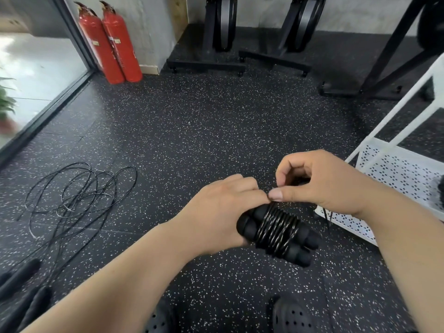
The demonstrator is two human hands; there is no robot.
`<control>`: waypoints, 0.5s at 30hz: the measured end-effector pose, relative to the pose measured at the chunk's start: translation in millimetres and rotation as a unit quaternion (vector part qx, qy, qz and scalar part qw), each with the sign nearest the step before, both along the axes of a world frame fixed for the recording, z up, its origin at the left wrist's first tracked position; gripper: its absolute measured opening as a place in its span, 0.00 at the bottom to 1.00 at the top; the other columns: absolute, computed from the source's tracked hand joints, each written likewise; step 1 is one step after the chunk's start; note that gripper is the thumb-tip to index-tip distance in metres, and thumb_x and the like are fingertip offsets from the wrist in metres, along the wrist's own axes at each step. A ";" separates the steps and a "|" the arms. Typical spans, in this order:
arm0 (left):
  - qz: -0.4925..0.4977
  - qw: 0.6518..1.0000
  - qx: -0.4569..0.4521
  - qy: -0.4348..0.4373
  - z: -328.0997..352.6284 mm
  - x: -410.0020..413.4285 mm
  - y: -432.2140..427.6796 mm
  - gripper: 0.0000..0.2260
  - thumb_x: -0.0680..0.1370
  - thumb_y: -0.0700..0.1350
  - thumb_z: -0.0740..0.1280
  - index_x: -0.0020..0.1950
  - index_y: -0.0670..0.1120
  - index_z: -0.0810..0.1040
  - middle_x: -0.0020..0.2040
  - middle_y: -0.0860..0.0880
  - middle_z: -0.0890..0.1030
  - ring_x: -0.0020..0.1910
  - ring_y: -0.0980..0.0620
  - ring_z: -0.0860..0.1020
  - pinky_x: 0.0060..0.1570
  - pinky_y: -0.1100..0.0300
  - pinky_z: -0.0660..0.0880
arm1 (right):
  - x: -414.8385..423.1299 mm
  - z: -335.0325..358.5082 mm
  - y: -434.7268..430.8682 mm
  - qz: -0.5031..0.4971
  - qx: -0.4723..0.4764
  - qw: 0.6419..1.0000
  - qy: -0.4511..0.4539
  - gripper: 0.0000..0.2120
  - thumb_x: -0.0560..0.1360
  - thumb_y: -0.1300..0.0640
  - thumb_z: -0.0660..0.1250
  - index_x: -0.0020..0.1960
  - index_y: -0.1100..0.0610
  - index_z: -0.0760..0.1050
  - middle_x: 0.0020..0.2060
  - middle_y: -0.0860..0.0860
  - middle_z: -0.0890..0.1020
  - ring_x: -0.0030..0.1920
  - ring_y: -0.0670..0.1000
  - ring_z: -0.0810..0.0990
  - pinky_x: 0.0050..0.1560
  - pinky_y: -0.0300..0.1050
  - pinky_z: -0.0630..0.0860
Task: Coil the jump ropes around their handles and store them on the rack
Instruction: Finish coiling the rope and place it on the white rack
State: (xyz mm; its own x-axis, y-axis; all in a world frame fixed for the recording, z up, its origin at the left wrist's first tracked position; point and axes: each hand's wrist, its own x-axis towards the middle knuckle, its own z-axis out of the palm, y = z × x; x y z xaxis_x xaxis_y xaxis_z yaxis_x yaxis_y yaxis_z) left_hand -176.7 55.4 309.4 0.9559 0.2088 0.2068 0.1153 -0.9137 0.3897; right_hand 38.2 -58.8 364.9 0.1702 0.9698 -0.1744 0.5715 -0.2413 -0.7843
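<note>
- At the bottom edge of the frame, two black perforated clogs [294,317] stand on the speckled rubber floor [192,131]. Open floor runs from them up through the middle of the frame.
- Both forearms rise from the lower corners and meet just right of centre, above bare floor and close beside the rack's lower corner.
- The left hand [216,212] lies back-up, and its grip is clenched round the far end of the paired handles [249,221].
- The right hand [322,181] arches above the bundle with its fingers curled. Thumb and forefinger pinch the cord [276,227] where it leaves the coil, touching the left knuckles.
- The handles are two matt black ribbed foam grips lying side by side, tilted down towards the lower right. The glossy black cord wraps their middle in tight, even turns, and a thin strand hangs by the rack's corner.
- At the left, a second jump rope [79,191] sprawls in loose tangled loops on the floor. Its dark handles are blurred in the lower left corner.
- At the right edge, the white rack [396,169] shows a perforated shelf and slanted posts. A dark item sits on the shelf, too cut off to identify.
- In the upper left, two red fire extinguishers [110,44] lean by a glass door. Black gym machines [223,22] line the top wall.
</note>
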 end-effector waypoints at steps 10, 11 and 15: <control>0.169 0.940 -0.291 -0.050 11.7 2.5 -8.7 0.20 0.70 0.49 0.82 0.57 0.60 0.78 0.49 0.60 0.82 0.48 0.59 0.81 0.49 0.59 0.78 | -4.3 -18.5 12.6 -0.077 -0.025 0.997 -0.011 0.11 0.81 0.70 0.68 0.45 0.58 0.79 0.37 0.46 0.81 0.38 0.44 0.78 0.43 0.41 0.78; 0.181 0.929 -0.320 -0.050 11.4 3.6 -8.3 0.20 0.71 0.51 0.82 0.57 0.61 0.78 0.49 0.61 0.83 0.47 0.60 0.81 0.50 0.60 0.79 | -8.9 -22.8 15.5 -0.082 -0.040 0.994 -0.053 0.16 0.81 0.73 0.65 0.43 0.54 0.77 0.38 0.46 0.79 0.38 0.46 0.76 0.40 0.39 0.77; 0.209 0.898 -0.384 -0.037 10.1 6.7 -6.1 0.22 0.73 0.53 0.81 0.61 0.61 0.76 0.51 0.65 0.84 0.49 0.64 0.82 0.50 0.67 0.79 | -26.0 -43.3 23.4 -0.135 -0.058 0.985 -0.092 0.16 0.84 0.64 0.60 0.40 0.52 0.74 0.35 0.50 0.80 0.37 0.55 0.78 0.37 0.46 0.73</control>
State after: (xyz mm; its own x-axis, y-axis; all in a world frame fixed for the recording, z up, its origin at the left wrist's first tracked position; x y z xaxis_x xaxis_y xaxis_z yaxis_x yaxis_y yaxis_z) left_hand -170.0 49.3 319.5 0.7499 0.6552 -0.0916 0.3331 -0.2543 0.9079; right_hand 12.2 -35.4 321.6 0.4587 0.8602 -0.2228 0.6040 -0.4857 -0.6319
